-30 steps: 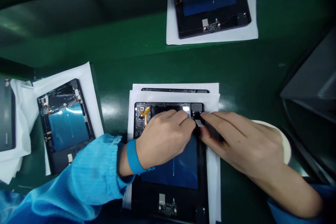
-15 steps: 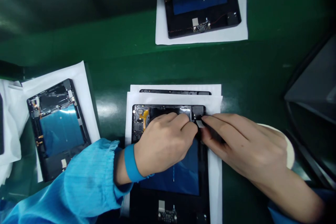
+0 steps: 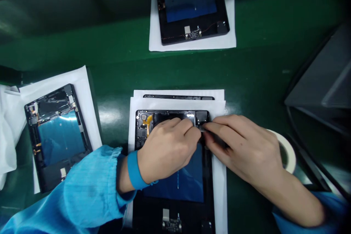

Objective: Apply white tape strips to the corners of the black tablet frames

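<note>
An opened tablet [image 3: 208, 186] lies on white foam sheets [image 3: 220, 193], its inside facing up, with a blue film panel [image 3: 189, 186] in the middle. My left hand [image 3: 168, 144], with a blue band at the wrist, rests over the upper part of the tablet. Its fingers are closed, and whatever they hold is hidden. Close to those fingertips, at the tablet's right edge, my right hand [image 3: 241, 142] pinches a small pale strip [image 3: 202, 128], mostly covered by the fingers. Just above the fingertips is a black square part [image 3: 201, 116] in the corner.
Another opened tablet [image 3: 63, 153] lies on white foam at the left, and one more tablet [image 3: 192, 0] at the back. A tape roll [image 3: 290, 153] sits behind my right wrist. At the right stand a dark grey object [image 3: 323, 80] and black cables [image 3: 309, 142].
The view has shifted, so most things appear further left. The pale strip, plainly visible before, is now largely hidden by my right fingers. More of the tape roll shows.
</note>
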Demonstrator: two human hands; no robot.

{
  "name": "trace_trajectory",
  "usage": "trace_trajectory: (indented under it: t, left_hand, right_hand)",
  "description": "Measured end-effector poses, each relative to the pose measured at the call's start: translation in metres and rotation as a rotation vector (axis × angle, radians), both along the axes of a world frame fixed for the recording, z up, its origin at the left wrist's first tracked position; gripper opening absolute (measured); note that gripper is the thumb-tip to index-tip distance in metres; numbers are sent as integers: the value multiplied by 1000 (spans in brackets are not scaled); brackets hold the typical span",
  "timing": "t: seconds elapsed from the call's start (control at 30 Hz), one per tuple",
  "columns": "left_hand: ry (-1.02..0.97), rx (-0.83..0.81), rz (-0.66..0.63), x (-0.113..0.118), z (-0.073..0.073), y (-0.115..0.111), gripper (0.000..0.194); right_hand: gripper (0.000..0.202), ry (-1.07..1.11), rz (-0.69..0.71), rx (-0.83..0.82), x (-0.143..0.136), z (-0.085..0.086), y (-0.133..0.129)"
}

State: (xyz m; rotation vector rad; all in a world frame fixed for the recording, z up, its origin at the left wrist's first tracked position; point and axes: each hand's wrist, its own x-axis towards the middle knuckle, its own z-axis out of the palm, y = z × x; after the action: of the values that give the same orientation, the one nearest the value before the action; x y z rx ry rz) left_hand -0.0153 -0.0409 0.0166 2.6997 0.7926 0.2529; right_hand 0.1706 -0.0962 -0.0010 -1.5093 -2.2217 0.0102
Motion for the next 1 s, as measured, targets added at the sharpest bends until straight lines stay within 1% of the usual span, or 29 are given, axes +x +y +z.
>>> trace_trajectory:
  t: [0.1, 0.2, 0.33, 0.47, 0.53, 0.6, 0.67, 0.7, 0.73, 0.77, 0.8, 0.83, 0.87, 0.9, 0.93, 1.0]
  left_hand:
    - [-1, 3, -4, 0, -1, 0, 23]
    - [-10, 12, 3, 0, -1, -1, 22]
    - [-7, 41, 13, 1, -2, -2, 22]
    - [-8, 43, -6, 1, -3, -1, 21]
    - [-13, 28, -3, 1, -3, 0, 20]
    - [-41, 10, 10, 1, -4, 3, 19]
    - [-78, 12, 15, 2, -6, 7, 18]
    - [-89, 23, 13, 2, -6, 8, 17]
    - [-95, 38, 6, 2, -6, 10, 17]
    - [-91, 51, -3, 2, -6, 10, 18]
    - [-85, 60, -9, 1, -6, 11, 18]
    - [-77, 64, -11, 1, -5, 11, 18]
    - [-70, 64, -9, 0, -5, 11, 18]
    - [-64, 62, -3, 0, -5, 11, 18]
    - [-59, 63, 3, 1, -5, 11, 18]
    - [-56, 73, 9, 3, -6, 11, 18]
  right_hand:
    - [6, 21, 36, -16, 0, 1, 1]
    - [7, -4, 54, -28, 0, 3, 0]
    - [15, -143, 74, -30, -1, 8, -3]
    - [13, -327, 52, -1, -12, 15, -8]
    - [24, -352, 21, -30, -16, 20, -12]
    - [30, -306, 12, -40, -11, 23, -21]
    - [30, -227, -33, 26, 10, 24, -43]
    - [31, -198, -85, 97, 26, 22, -60]
    - [36, -180, -180, 204, 46, 20, -79]
    - [49, -212, -291, 321, 67, 18, -101]
    - [57, -276, -396, 458, 90, 16, -122]
    - [57, -338, -478, 620, 111, 13, -140]
    - [54, -410, -508, 700, 130, 10, -156]
    - [53, -448, -539, 701, 144, 8, -166]
    - [52, -484, -559, 652, 154, 7, -173]
    - [52, -524, -629, 517, 161, 7, -175]
